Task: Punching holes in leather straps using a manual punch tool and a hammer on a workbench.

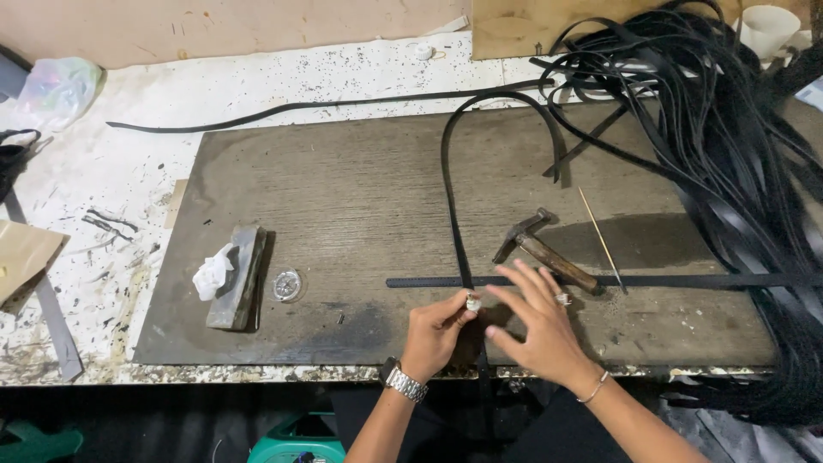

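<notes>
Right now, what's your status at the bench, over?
Left hand pinching small metal piece on black strap. Right hand open, fingers spread beside it. Hammer close behind, not blocking.

Both hands (pixel 433 330) (pixel 540 330) on black strap (pixel 452 206)

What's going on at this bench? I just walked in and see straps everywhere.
A person is working at a dark wooden board on a paint-spattered table. Their left hand pinches a small pale metal fitting against a long narrow black strap that loops across the board. Their right hand rests open beside it, fingers spread. A wooden-handled hammer lies just beyond, untouched, near a thin wooden stick. A large tangle of black straps is piled at the right.
</notes>
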